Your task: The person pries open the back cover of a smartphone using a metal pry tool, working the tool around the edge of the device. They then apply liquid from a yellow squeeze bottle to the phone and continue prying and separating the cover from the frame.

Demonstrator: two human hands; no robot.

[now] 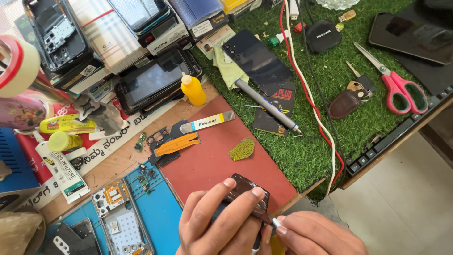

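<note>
My left hand (222,222) grips a small dark glossy part (245,193) low in the view, over the front edge of a brown-red mat (212,151). Thumb and fingers wrap around the part. My right hand (316,233) comes in from the lower right and pinches a thin tool with a pale tip (275,222) against the part's lower right corner. On the mat lie a flat metal pry tool (207,122), a small green scrap (242,149) and an orange flex strip on black pieces (174,144).
A yellow glue bottle (193,89), stacked phones and cases (155,78), a stripped phone frame (120,219) on a blue mat. On the green turf: a dark phone back (257,61), a grey pen (266,104), red and white cables (311,104), red scissors (398,87), a keyboard edge (396,137).
</note>
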